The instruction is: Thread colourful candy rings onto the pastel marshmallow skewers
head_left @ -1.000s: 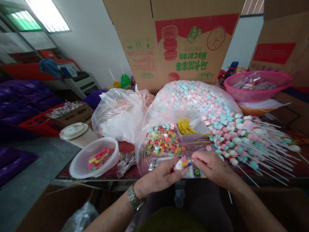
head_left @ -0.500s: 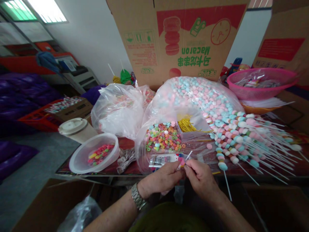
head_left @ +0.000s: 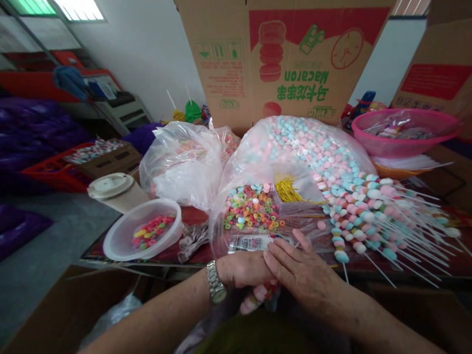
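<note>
My left hand point(head_left: 241, 269), with a metal watch on its wrist, is closed around a candy skewer point(head_left: 256, 299). Pink, white and red pieces of it hang out below the fist, and its upper part is hidden by my hands. My right hand point(head_left: 295, 270) lies across the left one with its fingers stretched out, the fingertips touching the back of the left fist. Just beyond the hands is a printed plastic wrapper point(head_left: 245, 244), partly covered. Behind that lie loose candy rings point(head_left: 252, 211) and a box with gold twist ties point(head_left: 288, 190).
Finished-looking marshmallow skewers point(head_left: 368, 216) are piled at the right, sticks outward. A big bag of marshmallows point(head_left: 313, 142) stands behind. To the left are a translucent bowl point(head_left: 114, 246), a lidded cup point(head_left: 125, 196) and another plastic bag point(head_left: 184, 172). A pink basket point(head_left: 405, 142) sits back right.
Both hands were pinching at the candy's end near a white stick tip. Now my right hand has flattened over the left, and the candy shows lower, below the left fist. The view has shifted slightly.
</note>
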### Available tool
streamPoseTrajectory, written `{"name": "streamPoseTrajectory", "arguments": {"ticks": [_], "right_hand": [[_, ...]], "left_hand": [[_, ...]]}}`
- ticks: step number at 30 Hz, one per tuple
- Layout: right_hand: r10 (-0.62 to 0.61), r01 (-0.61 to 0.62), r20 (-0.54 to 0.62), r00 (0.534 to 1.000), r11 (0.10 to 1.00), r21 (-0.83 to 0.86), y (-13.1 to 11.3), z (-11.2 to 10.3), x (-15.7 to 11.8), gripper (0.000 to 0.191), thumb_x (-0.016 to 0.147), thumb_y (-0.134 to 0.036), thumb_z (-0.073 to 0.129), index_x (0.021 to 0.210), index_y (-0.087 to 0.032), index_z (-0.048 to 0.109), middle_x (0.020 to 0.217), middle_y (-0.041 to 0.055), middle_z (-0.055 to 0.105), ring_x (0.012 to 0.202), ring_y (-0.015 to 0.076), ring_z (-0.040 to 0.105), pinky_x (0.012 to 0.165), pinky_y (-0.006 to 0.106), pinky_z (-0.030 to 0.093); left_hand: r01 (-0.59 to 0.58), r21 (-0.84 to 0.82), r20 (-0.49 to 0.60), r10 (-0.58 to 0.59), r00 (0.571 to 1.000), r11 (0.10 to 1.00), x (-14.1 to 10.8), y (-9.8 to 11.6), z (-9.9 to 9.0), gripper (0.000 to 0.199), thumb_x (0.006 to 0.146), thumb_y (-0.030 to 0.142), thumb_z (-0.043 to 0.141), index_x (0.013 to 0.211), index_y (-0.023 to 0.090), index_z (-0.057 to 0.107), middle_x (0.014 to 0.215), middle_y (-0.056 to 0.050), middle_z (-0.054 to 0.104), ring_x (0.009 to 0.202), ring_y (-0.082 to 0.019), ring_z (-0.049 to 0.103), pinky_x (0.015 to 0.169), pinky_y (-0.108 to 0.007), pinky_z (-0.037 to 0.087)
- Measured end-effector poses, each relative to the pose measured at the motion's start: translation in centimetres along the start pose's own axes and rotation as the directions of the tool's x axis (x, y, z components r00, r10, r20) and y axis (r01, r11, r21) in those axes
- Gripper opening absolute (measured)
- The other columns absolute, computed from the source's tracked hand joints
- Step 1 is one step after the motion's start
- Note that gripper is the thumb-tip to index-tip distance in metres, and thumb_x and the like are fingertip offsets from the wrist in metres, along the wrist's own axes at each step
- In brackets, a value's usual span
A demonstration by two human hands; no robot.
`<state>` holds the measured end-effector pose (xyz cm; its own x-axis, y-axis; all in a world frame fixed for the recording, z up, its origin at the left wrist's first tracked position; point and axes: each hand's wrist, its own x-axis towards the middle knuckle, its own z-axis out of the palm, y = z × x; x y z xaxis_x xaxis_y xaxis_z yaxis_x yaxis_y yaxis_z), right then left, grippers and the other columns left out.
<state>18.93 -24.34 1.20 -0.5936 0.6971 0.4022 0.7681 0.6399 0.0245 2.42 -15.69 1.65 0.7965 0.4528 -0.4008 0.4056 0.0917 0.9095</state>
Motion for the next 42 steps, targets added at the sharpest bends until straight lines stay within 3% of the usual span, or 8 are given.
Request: {"name": "streamPoseTrajectory", "arguments": {"ticks": [6,9,13,17,23,30,37,42], "right_hand": [[0.106,-0.173,0.258,0.960,0.952,0.252,-1.4,2.4,-1.9,0.019,0.084,-0.014,0.044,0.079,-0.013,0.062,0.071,0.0089,0.065,0.069,0.0214,0.058,0.086,0.046,0.043],[0.327,-0.502,0.391,0.860,0.678,0.537,-2.2,3.5,-2.8,0.036,0.094,-0.028,0.033,0.068,-0.016,0.056,0.050,0.0006,0.055,0.047,0.0138,0.052,0.055,0.027,0.047],[0.443,-0.616,0.485,0.754,0.219,0.757,-2.8,3.7,-2.6,0.053,0.097,-0.041,0.022,0.058,-0.019,0.049,0.040,-0.0042,0.043,0.034,0.0102,0.043,0.039,0.021,0.037],[0.448,-0.633,0.520,0.728,0.147,0.760,1.0,1.5,-0.3,0.045,0.093,-0.040,0.033,0.058,-0.020,0.052,0.043,-0.0035,0.049,0.040,0.0118,0.051,0.043,0.021,0.039],[0.765,-0.814,0.284,0.579,0.517,0.266,14.0,1.0,6.7,0.020,0.087,-0.025,0.052,0.071,-0.015,0.061,0.078,0.0026,0.064,0.082,0.0178,0.061,0.069,0.026,0.046],[0.720,-0.855,0.476,0.505,0.493,0.160,17.3,5.6,10.2,0.029,0.090,-0.032,0.055,0.115,-0.018,0.056,0.117,0.0071,0.057,0.097,0.0200,0.059,0.081,0.038,0.051],[0.761,-0.840,0.355,0.543,0.493,0.228,18.1,2.6,7.3,0.030,0.088,-0.032,0.047,0.069,-0.014,0.063,0.050,-0.0050,0.052,0.049,0.0101,0.054,0.046,0.019,0.037],[0.755,-0.814,0.312,0.577,0.501,0.294,17.5,2.5,6.5,0.028,0.090,-0.031,0.039,0.078,-0.019,0.061,0.059,-0.0052,0.059,0.040,0.0078,0.050,0.041,0.020,0.034]], "left_hand": [[-0.037,0.526,0.344,-0.172,0.923,0.850,0.0,0.4,0.6,0.025,0.081,0.027,0.046,0.058,0.019,0.048,0.055,0.000,0.055,0.046,-0.015,0.052,0.044,-0.024,0.041],[-0.277,0.884,0.245,0.133,0.960,0.377,-1.0,1.2,1.2,0.006,0.077,0.018,0.054,0.070,0.017,0.056,0.069,-0.006,0.063,0.061,-0.021,0.058,0.055,-0.030,0.045],[-0.366,0.926,0.253,0.568,0.783,0.092,-2.0,0.6,1.1,0.020,0.084,0.017,0.049,0.103,0.018,0.056,0.086,-0.008,0.065,0.071,-0.021,0.057,0.065,-0.033,0.045],[-0.377,0.836,-0.026,0.716,0.697,0.398,-1.3,-2.1,0.8,0.018,0.088,0.017,0.041,0.091,0.019,0.059,0.084,-0.007,0.065,0.070,-0.018,0.056,0.065,-0.029,0.044],[-0.239,0.059,-0.586,0.228,0.778,0.969,1.1,-4.2,1.2,0.024,0.082,0.034,0.056,0.067,0.016,0.062,0.061,0.000,0.053,0.060,-0.012,0.047,0.056,-0.021,0.038],[-0.234,-0.499,-0.588,-0.128,0.799,0.834,1.8,-5.1,-0.7,0.029,0.066,0.044,0.069,0.071,0.015,0.067,0.051,0.003,0.050,0.047,-0.007,0.038,0.046,-0.019,0.028],[-0.288,-0.700,-0.567,-0.263,0.781,0.654,1.3,-1.7,-0.7,0.027,0.051,0.034,0.078,0.061,0.014,0.064,0.051,0.003,0.052,0.046,-0.007,0.045,0.044,-0.018,0.034],[-0.290,-0.761,-0.546,-0.331,0.770,0.581,0.9,-0.7,-0.1,0.024,0.052,0.029,0.077,0.064,0.014,0.062,0.049,0.003,0.054,0.038,-0.005,0.043,0.035,-0.015,0.026]]}}
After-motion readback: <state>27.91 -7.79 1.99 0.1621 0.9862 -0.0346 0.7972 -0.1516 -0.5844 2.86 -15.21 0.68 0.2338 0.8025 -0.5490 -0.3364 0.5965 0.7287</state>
